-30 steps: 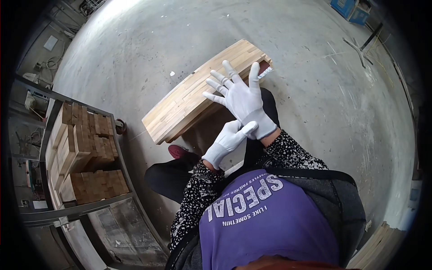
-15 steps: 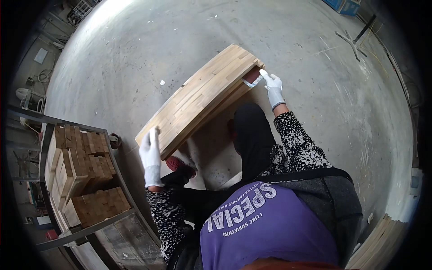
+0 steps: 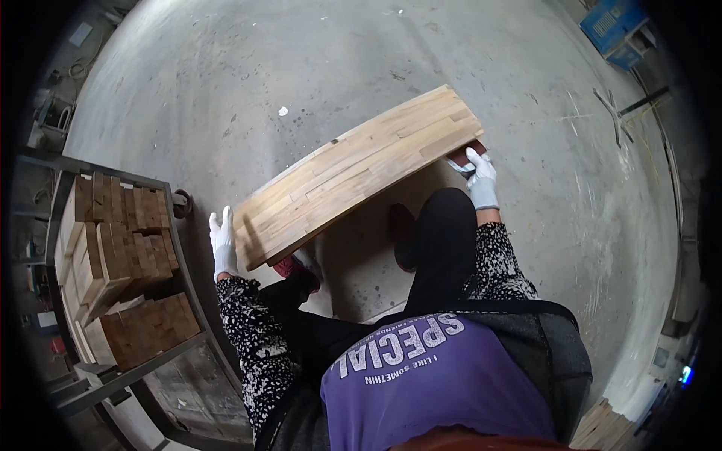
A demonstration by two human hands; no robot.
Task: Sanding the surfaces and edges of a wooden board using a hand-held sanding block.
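A long panel of glued wooden strips [image 3: 361,177] lies slantwise in front of me, its far end to the right. At its left end is my gloved left hand [image 3: 222,242], open, fingers stretched up beside the panel's end edge. My gloved right hand [image 3: 482,182] is at the right end, its fingers closed on a reddish-brown sheet with a patterned white back, which looks like sandpaper [image 3: 474,147]. That sheet lies against the panel's near right corner, partly hidden by the fingers. What carries the panel underneath is hidden.
A metal-framed cart [image 3: 197,301] with stacked wood blocks [image 3: 147,331] stands at my left, a caster [image 3: 183,203] beside it. Blue boxes [image 3: 613,26] and a metal stand [image 3: 618,113] are at far right. Wooden strips [image 3: 604,427] lie at lower right. My feet are under the panel.
The panel has turned to lie more level across the view, its right end now farther right and nearer. My left hand has gone from over its left end to beside it. The view has shifted slightly.
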